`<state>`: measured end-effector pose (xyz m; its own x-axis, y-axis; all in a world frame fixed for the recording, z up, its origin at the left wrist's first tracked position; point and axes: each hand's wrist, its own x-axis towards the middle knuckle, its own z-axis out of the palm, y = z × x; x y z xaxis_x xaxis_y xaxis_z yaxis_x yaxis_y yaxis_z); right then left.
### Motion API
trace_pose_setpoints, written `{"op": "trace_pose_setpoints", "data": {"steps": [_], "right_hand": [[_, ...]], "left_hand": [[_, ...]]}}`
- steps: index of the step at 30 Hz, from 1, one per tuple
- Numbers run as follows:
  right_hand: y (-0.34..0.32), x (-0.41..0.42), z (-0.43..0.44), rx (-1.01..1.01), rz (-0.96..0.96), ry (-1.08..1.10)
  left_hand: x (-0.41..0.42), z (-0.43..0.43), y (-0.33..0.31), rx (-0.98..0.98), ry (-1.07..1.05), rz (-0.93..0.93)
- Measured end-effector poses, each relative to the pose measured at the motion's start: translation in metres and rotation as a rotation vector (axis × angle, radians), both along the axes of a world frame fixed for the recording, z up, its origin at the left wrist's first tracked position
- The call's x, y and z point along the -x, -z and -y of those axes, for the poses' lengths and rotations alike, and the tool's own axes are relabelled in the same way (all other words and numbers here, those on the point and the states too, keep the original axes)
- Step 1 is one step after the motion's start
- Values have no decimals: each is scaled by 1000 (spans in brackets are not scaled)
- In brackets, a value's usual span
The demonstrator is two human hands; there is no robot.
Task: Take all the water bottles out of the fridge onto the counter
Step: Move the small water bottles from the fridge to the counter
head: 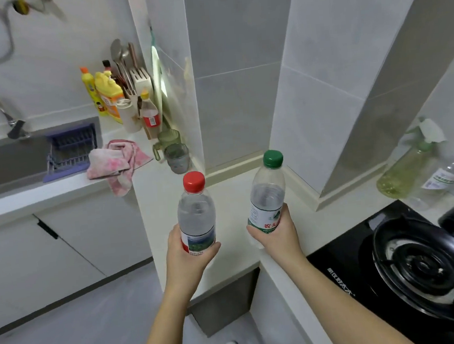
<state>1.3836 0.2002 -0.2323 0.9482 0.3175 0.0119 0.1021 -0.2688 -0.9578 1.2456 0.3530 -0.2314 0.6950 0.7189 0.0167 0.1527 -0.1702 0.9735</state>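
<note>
My left hand (185,253) grips a clear water bottle with a red cap (196,213) round its lower body. My right hand (276,229) grips a second water bottle with a green cap (267,193) round its labelled middle. Both bottles stand upright, held above the corner of the white counter (228,196). I cannot tell whether their bases touch the counter. The fridge is out of view.
A black gas hob (409,265) sits on the right, with an oil bottle (404,175) and a clear bottle (446,177) behind it. Two glass cups (174,153), a pink cloth (118,162), condiment bottles (109,97) and a sink (8,160) lie to the left.
</note>
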Motion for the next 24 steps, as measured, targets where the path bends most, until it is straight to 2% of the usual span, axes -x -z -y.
{"op": "trace_pose_setpoints", "data": {"steps": [5, 9, 16, 24], "right_hand": [[37, -45, -25, 120, -65, 64], [61, -70, -43, 131, -139, 96], [91, -96, -57, 125, -160, 132], [109, -109, -56, 187, -163, 83]], "left_hand": [[-64, -28, 32, 49, 86, -94], [-101, -39, 55, 77, 167, -153], [-131, -50, 71, 2, 166, -110], [-135, -58, 85, -107, 230, -148]]}}
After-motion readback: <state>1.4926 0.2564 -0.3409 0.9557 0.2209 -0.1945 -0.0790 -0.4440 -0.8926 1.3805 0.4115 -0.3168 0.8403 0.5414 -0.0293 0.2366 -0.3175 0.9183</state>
